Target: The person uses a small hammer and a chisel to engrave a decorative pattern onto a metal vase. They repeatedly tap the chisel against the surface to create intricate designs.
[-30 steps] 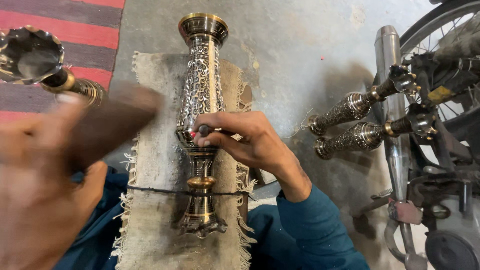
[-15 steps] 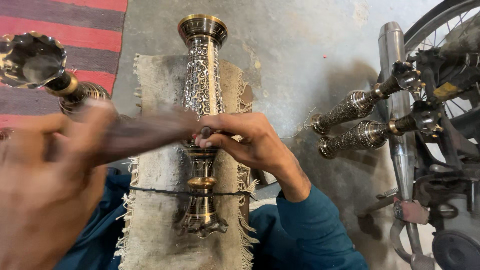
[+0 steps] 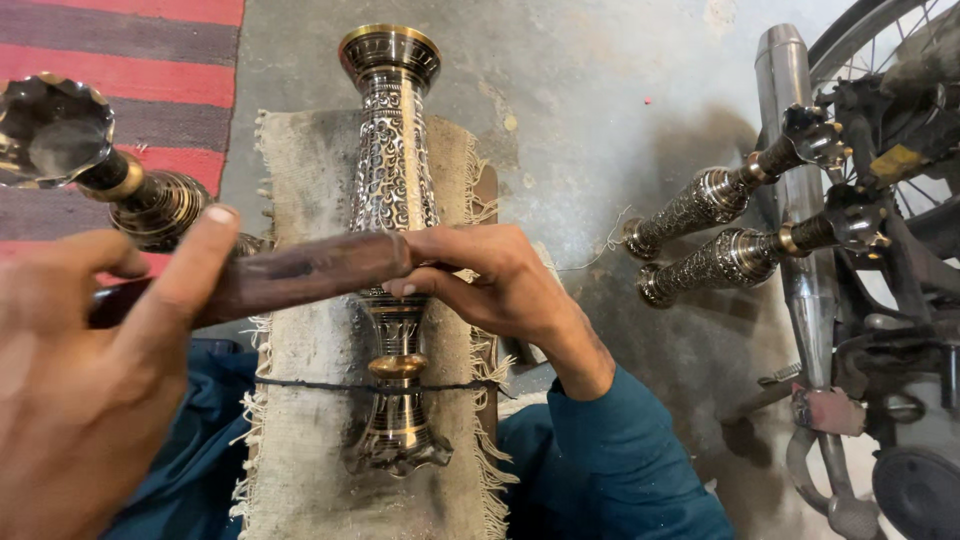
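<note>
Engraved vases, four; left hand gripping wooden mallet, right hand pinching chisel.

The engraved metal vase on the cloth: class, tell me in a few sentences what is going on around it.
A person sits over an engraved metal vase lying on a frayed cloth pad, tied down by a thin black cord. The left hand grips a dark wooden mallet across the vase. The right hand rests on the vase's middle, pinching something small that cannot be made out. Similar pieces lie to the right, beside a motorcycle.
</note>
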Motion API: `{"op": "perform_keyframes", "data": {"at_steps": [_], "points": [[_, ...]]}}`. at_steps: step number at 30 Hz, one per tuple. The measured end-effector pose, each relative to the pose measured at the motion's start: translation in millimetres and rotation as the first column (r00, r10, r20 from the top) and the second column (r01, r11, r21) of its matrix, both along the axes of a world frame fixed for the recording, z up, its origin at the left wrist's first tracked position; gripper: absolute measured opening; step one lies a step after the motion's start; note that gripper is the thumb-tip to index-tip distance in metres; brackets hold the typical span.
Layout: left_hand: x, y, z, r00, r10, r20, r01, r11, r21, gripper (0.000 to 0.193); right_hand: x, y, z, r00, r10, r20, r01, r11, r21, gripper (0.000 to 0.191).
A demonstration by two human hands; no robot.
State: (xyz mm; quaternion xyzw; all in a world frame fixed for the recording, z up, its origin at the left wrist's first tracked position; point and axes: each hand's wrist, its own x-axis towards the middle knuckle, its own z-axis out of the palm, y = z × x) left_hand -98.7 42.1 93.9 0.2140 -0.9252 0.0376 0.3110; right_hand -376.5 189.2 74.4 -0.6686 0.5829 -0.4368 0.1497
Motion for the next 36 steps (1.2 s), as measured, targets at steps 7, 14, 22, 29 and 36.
{"op": "perform_keyframes", "data": {"at_steps": [7,14,22,29,36], "points": [[-1,-1,-2,1.0,-0.009,0.026,0.01,0.999,-0.043,0.071,-9,-1,-11,0.998,0.058,-0.016,-0.059,0.993,-0.099,0.023],[-6,-2,-3,0.999,-0.002,0.034,0.0,0.998,0.058,0.079,-9,3,-11,0.999,0.042,0.006,-0.041,0.994,-0.097,0.026],[-12,3,11,0.993,0.048,0.108,-0.036,0.993,-0.109,0.071,-8,7,-26,0.995,0.021,0.098,-0.008,0.991,-0.132,0.029],[14,-26,-33,0.992,0.095,0.078,-0.118,0.913,0.391,0.084,-5,24,-67,0.744,0.028,0.667,0.241,0.92,-0.308,0.018],[56,-63,-133,0.983,-0.12,0.141,-0.047,0.573,0.818,0.081,2,88,-83,0.64,-0.174,0.748,0.442,0.88,-0.173,0.018]]}}
